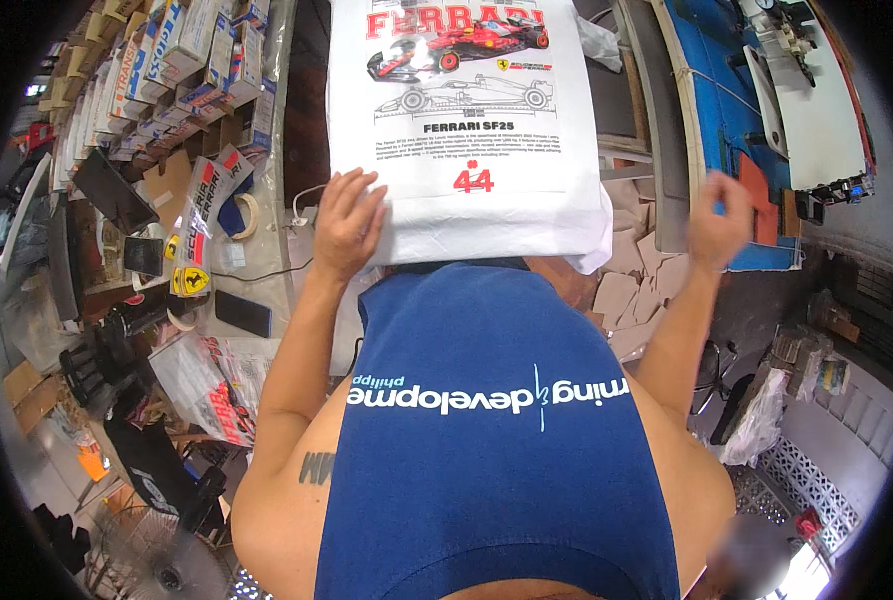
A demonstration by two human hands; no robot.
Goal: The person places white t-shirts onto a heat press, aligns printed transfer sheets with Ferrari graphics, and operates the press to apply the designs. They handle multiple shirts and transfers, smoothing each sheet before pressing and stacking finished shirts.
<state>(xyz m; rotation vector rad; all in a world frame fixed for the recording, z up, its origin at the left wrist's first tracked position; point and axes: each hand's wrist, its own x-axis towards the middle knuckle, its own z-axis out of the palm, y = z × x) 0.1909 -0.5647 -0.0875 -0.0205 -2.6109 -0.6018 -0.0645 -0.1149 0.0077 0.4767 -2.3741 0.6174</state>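
Note:
A white T-shirt (476, 225) lies spread over a flat platform in front of me. Its printed panel carries red lettering, a red racing car, a line drawing of a car and small text. At the shirt's near left edge is my left hand (349, 225), fingers stretched out and holding nothing; whether they press on the cloth is unclear. My right hand (721, 222) is raised to the right of the shirt, apart from it. Its fingers look curled but are smeared by motion, and I see nothing in them.
On the left are stacked cardboard boxes (181, 50), printed strips (206, 215), a tape roll (241, 215), a dark phone (243, 313) and a cable (266, 274). To the right stand a blue-topped table (711, 110) and an orange-red piece (756, 200). A fan (166, 570) is at lower left.

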